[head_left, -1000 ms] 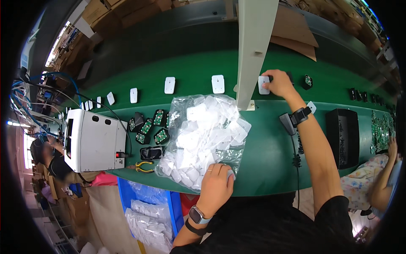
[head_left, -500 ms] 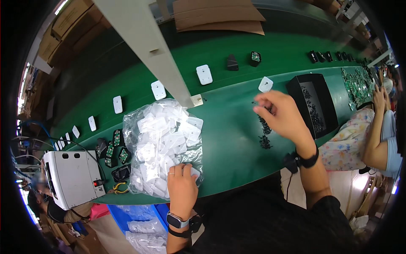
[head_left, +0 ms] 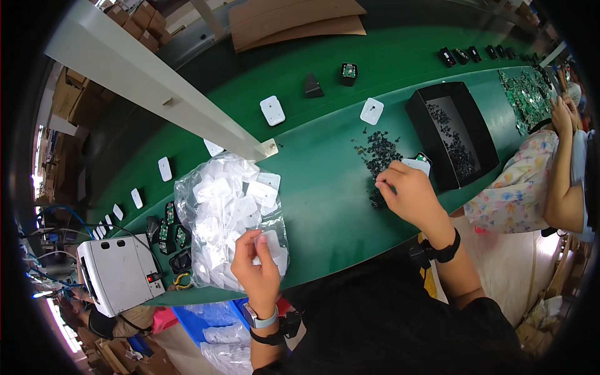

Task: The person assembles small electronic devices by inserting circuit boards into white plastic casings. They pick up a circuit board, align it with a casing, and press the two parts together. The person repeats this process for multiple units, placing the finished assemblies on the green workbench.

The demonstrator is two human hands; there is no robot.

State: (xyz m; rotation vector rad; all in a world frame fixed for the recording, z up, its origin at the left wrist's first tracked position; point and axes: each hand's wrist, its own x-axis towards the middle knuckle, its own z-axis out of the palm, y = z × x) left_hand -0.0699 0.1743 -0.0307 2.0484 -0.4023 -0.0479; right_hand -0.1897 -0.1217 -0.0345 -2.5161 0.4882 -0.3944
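My left hand (head_left: 257,269) is at the near right edge of a clear plastic bag (head_left: 181,194) full of white plastic covers (head_left: 215,190). Its thumb and fingers are closed on one white plastic cover (head_left: 273,239). Just past the near side of a loose heap of small black screws (head_left: 378,153), my right hand (head_left: 409,194) has thumb and forefinger pinched together. Whatever lies between those fingertips is too small to make out. Right behind this hand, a white cover piece (head_left: 417,165) lies by a bit of green circuit board, partly hidden.
A black box (head_left: 431,147) with more screws stands at right. White covers (head_left: 272,110) and dark housings (head_left: 349,74) line the belt. A post (head_left: 162,94) slants across the left. A white machine (head_left: 122,275) and pliers (head_left: 182,282) sit at left. Another person (head_left: 512,187) works at right.
The view has shifted, bringing the screw heap out from under my right hand. That hand has come lower, fingers pinched. My left hand has lifted, its fingers now closed on a cover.
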